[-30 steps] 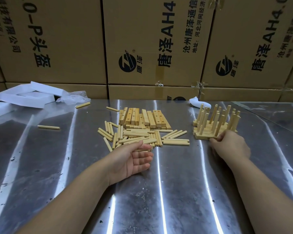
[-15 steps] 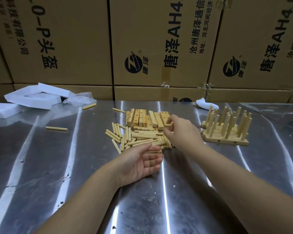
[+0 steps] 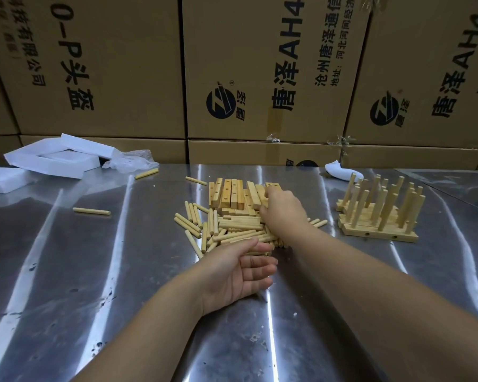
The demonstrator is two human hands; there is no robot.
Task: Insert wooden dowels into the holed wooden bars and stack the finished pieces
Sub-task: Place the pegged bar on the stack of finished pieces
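A row of holed wooden bars (image 3: pixel 228 194) lies at the middle of the metal table (image 3: pixel 94 271), with a loose pile of wooden dowels (image 3: pixel 226 227) just in front of it. My right hand (image 3: pixel 282 208) reaches over the pile, its fingers curled onto the rightmost bar of the row. In front of the pile, my left hand (image 3: pixel 240 274) rests palm up on the table, fingers relaxed and holding nothing. A stack of finished bars with upright dowels (image 3: pixel 378 216) stands to the right, apart from both hands.
Single dowels lie at the left (image 3: pixel 91 211) and further back (image 3: pixel 146 173). White foam pieces (image 3: pixel 53 158) and a clear plastic bag (image 3: pixel 130 161) sit at the back left. Cardboard boxes (image 3: pixel 260 78) wall off the table's far side.
My right hand left the finished stack, crossed to the left and now lies on the row of bars. My left hand stayed palm up by the dowel pile.
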